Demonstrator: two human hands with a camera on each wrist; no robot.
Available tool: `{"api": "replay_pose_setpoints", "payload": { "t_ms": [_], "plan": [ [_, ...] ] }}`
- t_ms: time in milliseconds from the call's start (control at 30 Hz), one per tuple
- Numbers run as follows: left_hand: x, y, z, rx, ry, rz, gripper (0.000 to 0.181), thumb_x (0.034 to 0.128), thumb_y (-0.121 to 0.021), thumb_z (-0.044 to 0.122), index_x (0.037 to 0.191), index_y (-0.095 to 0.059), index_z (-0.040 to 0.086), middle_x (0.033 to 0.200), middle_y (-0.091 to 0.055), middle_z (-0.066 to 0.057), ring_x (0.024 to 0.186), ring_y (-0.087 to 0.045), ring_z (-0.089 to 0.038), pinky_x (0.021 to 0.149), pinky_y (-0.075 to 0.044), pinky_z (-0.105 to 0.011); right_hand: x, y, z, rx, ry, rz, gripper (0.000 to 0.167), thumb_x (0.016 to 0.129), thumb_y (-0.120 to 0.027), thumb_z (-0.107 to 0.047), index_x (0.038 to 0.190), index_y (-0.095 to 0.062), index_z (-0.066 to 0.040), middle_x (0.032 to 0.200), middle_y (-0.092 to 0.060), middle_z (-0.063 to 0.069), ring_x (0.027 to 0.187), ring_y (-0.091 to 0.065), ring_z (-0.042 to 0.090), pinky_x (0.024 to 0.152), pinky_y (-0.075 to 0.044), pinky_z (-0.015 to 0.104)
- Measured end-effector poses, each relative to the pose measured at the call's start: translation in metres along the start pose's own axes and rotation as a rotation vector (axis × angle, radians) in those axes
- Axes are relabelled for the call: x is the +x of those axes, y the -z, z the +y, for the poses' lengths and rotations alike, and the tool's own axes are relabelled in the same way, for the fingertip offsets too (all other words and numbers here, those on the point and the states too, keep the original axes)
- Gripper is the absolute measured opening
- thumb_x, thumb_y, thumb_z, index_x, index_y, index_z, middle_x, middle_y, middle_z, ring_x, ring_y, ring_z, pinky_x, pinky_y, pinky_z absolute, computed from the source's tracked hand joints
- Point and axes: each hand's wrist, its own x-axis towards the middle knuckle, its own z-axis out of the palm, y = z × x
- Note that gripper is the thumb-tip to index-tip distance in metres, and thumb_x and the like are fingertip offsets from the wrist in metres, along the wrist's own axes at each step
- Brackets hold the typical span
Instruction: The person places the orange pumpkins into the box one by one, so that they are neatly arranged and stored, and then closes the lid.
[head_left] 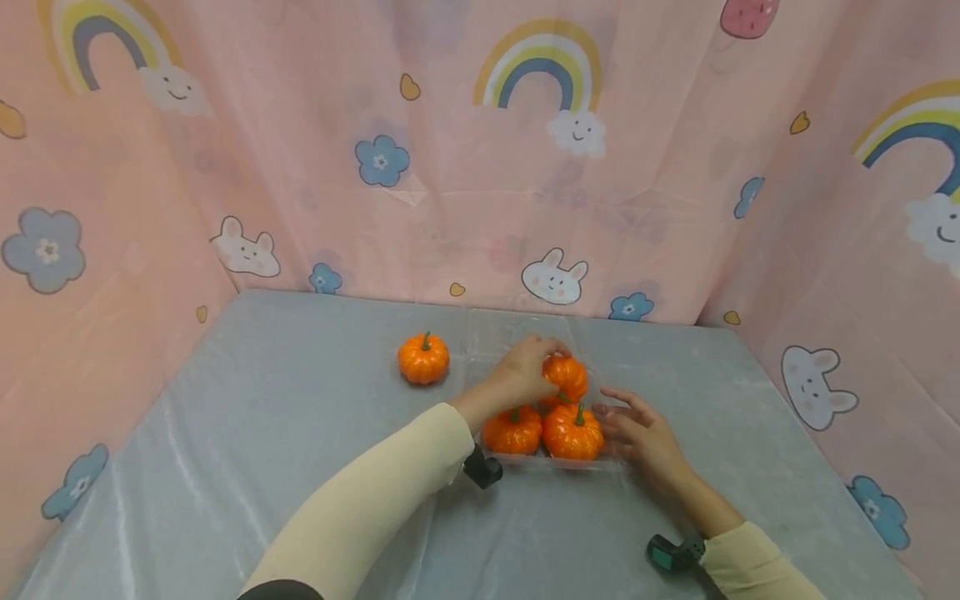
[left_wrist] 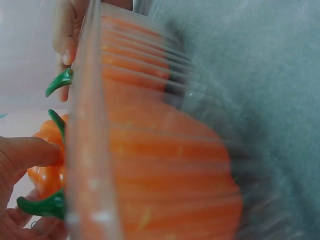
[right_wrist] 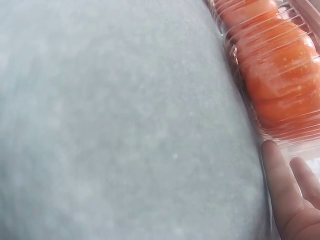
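My left hand grips a small orange pumpkin over the far part of a clear plastic box. In the left wrist view, its thumb presses on that pumpkin beside the green stem. Two more pumpkins sit at the near side of the box: a left pumpkin and a right pumpkin. At the box's right side is my right hand, its fingers extended and touching the clear wall. A further pumpkin stands on the table, left of the box.
The grey cloth-covered table is bounded by pink patterned curtains at the back and both sides. The open clear lid extends behind the box. Wrist cameras are worn on both arms.
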Motion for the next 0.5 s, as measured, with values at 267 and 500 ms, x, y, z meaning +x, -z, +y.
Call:
{"api": "replay_pose_setpoints", "payload": {
  "t_ms": [267,500],
  "plan": [
    [0.0000,-0.0036,-0.0073,-0.011,-0.013,0.001,0.047,0.0835,-0.074,0.019,0.126,-0.057,0.026,0.130,-0.051,-0.003,0.112,-0.053,-0.020,0.097,-0.051,-0.038,0.0001,-0.0008,-0.0020,-0.007,-0.012,-0.005,0.051,0.101,-0.048,-0.024,0.144,-0.032,-0.001,0.120,-0.066,-0.009,0.096,-0.068,0.009,0.079,-0.058,0.031],
    [-0.0030,-0.0018,-0.0087,-0.044,-0.011,-0.005,0.046,0.0851,-0.073,0.021,0.128,-0.057,0.025,0.131,-0.052,-0.003,0.114,-0.054,-0.021,0.096,-0.051,-0.039,-0.0006,-0.0004,-0.0017,-0.010,-0.016,0.000,0.051,0.101,-0.048,-0.023,0.144,-0.032,-0.001,0.119,-0.065,-0.009,0.095,-0.068,0.009,0.079,-0.058,0.030]
  ]
}}
